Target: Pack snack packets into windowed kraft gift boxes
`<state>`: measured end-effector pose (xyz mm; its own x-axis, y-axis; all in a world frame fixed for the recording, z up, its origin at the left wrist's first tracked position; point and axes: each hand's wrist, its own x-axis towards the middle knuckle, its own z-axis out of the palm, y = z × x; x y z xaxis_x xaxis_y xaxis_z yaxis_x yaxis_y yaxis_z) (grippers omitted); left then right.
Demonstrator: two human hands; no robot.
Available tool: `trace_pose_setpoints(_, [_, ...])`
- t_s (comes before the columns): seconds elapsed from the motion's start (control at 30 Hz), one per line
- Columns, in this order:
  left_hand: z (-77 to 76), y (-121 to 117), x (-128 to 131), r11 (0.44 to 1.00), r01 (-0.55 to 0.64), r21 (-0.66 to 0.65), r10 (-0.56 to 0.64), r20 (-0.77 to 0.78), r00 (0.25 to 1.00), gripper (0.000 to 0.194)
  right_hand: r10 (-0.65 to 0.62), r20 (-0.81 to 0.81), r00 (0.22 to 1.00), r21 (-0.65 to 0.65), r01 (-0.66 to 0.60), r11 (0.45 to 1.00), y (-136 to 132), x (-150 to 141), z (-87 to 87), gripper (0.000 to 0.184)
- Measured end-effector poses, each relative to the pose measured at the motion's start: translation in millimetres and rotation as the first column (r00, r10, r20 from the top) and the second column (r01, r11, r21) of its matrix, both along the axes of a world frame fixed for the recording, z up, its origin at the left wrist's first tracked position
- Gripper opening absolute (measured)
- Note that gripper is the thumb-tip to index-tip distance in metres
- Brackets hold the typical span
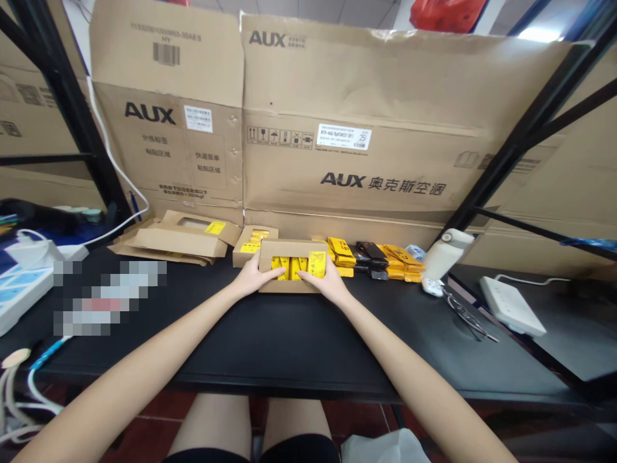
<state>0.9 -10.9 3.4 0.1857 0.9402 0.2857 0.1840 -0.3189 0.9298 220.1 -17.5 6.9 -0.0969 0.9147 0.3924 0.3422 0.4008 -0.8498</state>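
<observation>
Both hands grip a brown cardboard box [292, 287] with a cut-out window, near the middle of the black table. Yellow packets [299, 265] show through the window, and a yellow label [317, 264] sits at its right side. My left hand [251, 276] wraps the box's left end, its thumb lying across the front. At the right end my right hand [333, 280] holds it the same way. Just behind on the left stands a second box [243, 258] with yellow packets in it. To the right lie stacks of yellow packets [341, 251] and black packets [372, 253].
Flat window boxes [180, 236] are piled at the back left. A power strip [24, 286] and cables lie far left. On the right are a white bottle [448, 254], glasses [465, 312] and a white router-like device [511, 305]. Large cardboard sheets [395, 83] wall off the back, beside black metal posts.
</observation>
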Motion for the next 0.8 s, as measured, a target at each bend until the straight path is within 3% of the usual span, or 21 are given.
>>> trace_pose_setpoints(0.8, [-0.5,0.4,-1.1,1.0,-0.009,-0.001,0.009,-0.002,1.0,0.066,-0.015,0.027,1.0,0.008,0.015,1.0,-4.0,-2.3,4.2,0.074])
